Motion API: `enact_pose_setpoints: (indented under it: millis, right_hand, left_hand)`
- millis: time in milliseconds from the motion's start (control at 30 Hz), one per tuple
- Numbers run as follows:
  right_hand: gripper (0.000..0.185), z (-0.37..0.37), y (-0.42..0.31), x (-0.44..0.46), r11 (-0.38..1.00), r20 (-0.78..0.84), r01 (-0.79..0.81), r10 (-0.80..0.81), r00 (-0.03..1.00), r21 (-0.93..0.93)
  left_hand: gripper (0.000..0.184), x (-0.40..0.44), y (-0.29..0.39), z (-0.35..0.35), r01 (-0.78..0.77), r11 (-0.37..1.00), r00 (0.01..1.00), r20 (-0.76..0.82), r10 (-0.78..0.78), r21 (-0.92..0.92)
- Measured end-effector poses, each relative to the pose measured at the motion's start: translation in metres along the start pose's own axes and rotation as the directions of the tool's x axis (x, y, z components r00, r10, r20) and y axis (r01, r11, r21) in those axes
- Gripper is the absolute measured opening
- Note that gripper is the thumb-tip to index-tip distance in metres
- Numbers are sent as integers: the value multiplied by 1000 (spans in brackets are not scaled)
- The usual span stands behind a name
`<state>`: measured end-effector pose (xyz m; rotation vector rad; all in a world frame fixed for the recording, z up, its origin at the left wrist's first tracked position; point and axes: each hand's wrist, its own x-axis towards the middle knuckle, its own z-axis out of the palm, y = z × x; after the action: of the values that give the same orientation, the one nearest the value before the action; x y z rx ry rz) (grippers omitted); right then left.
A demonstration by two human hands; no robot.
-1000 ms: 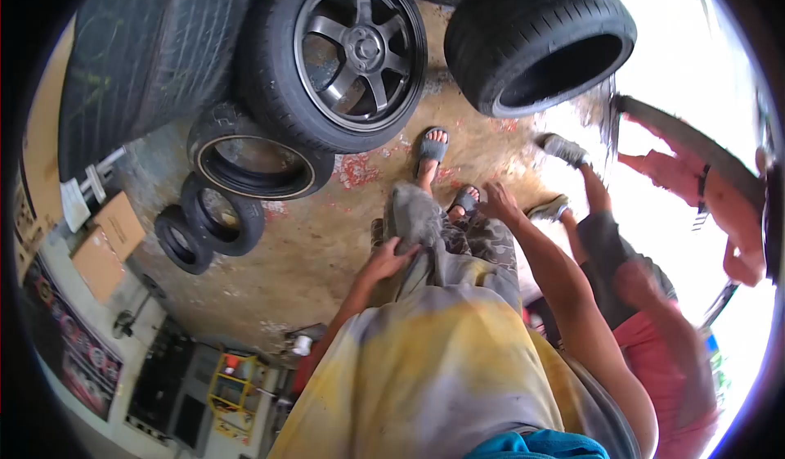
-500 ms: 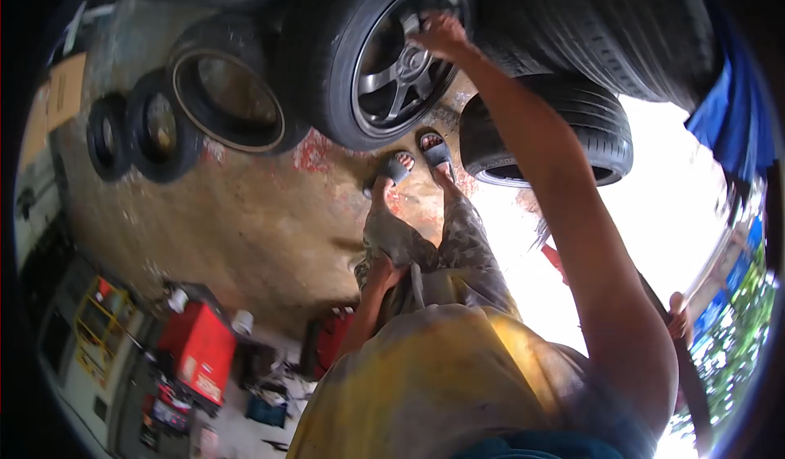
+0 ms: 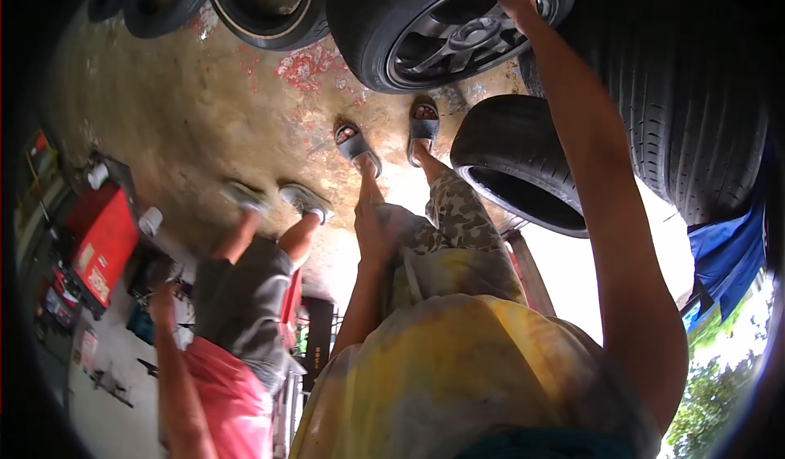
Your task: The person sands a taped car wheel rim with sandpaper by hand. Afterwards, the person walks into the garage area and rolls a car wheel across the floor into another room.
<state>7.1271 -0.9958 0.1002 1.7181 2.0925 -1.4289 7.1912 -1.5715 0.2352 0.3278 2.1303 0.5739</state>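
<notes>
My right arm stretches forward, and my right hand [image 3: 517,6] is at the upper right of a dark spoked wheel [image 3: 468,35] with a tyre [image 3: 364,38] on it. The fingers curl in among the spokes and hold the wheel, their tips partly hidden. The wheel stands upright and leans a little. My left hand [image 3: 373,231] hangs low beside my camouflage-patterned trousers, away from the tyres. It is blurred, so its fingers do not show clearly.
A loose tyre [image 3: 523,160] lies near my feet, and large tyres [image 3: 670,107] are stacked at right. More tyres [image 3: 270,9] stand at upper left. On the left are another person in a pink shirt [image 3: 229,402] and a red machine [image 3: 106,242].
My view has turned, so the wheel sits higher and further right. My right hand has moved from over the spokes to the rim's upper side. Another person has come into view at left.
</notes>
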Motion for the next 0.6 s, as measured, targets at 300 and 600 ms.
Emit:
enact_pose_setpoints:
  millis: [300,600]
  right_hand:
    - [64,101,17,-124,807,-426,565,-579,696,-174]
    - [51,187,72,-250,901,158,271,-339,928,339]
  left_hand:
    - [82,126,178,-117,-530,847,705,-531,470,45]
    - [133,113,228,-85,-470,795,804,-184,565,383]
